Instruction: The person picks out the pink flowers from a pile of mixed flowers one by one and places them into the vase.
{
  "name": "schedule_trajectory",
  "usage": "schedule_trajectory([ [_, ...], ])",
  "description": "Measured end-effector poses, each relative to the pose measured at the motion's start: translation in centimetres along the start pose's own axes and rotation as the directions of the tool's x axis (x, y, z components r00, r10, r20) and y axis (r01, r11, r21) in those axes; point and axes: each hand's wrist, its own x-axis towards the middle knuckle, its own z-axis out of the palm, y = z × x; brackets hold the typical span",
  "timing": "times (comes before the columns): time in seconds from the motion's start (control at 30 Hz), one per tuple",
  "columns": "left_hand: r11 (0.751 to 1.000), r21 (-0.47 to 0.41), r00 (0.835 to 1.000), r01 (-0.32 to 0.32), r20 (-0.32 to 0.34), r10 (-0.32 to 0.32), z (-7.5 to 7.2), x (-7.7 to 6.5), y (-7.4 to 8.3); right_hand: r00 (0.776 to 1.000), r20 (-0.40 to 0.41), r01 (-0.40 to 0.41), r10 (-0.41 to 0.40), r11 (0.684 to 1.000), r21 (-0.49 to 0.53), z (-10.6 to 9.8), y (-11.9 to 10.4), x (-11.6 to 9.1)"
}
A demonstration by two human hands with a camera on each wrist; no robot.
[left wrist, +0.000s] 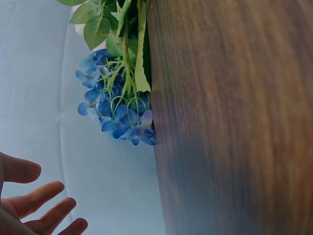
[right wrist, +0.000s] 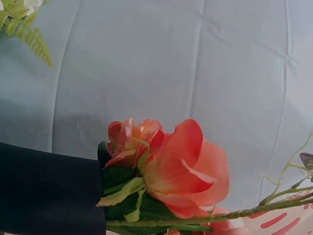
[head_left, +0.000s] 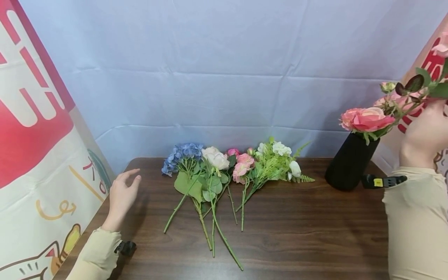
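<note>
At the right, my right hand point(head_left: 425, 128) grips a tall flower spray with pink blooms and dark leaves point(head_left: 414, 83); its fingertips are mostly hidden. The spray's stem point(right wrist: 239, 214) runs into the mouth of a black vase point(head_left: 351, 163). A coral-pink flower point(head_left: 367, 119) sits at the vase's mouth, its petals point(right wrist: 190, 176) large in the right wrist view. Over the table's left side, my left hand point(head_left: 122, 194) holds nothing, fingers and thumb apart. Nearest to it lies a blue hydrangea point(head_left: 183, 155), also seen in the left wrist view point(left wrist: 117, 105).
Several cut flowers lie mid-table: a white rose point(head_left: 215, 158), pink blossoms point(head_left: 243, 167) and white flowers with green fern point(head_left: 276, 161). Their stems point(head_left: 224, 233) point toward the front. A pale blue cloth point(head_left: 224, 77) hangs behind the brown wooden table point(head_left: 297, 241), with printed cloth point(head_left: 31, 147) at the left.
</note>
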Motion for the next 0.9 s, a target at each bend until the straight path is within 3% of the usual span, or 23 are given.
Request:
schedule_trajectory([
  [0.1,1.000,0.001,1.000,-0.003,-0.001,0.003,0.0,0.0,0.0,0.998,-0.023,-0.049,0.050,0.998,0.040,-0.3,-0.3,-0.5],
  [0.23,1.000,0.001,1.000,-0.003,0.000,0.003,0.0,0.0,0.0,0.998,-0.033,-0.051,0.049,0.997,-0.055,-0.6,-0.2,-1.1],
  [0.4,1.000,0.001,1.000,0.004,-0.001,-0.004,0.0,0.0,-0.1,1.000,-0.024,-0.002,-0.001,0.993,-0.117,-0.7,0.8,-0.6],
  [0.53,1.000,0.002,1.000,0.000,-0.009,0.000,-0.1,0.0,-0.1,0.998,-0.013,0.058,-0.063,0.973,-0.223,-0.8,1.9,-0.1],
  [0.9,1.000,-0.009,1.000,0.011,-0.003,-0.011,-0.2,0.1,0.3,0.995,0.016,0.096,-0.095,0.983,-0.158,-0.5,2.5,-0.7],
])
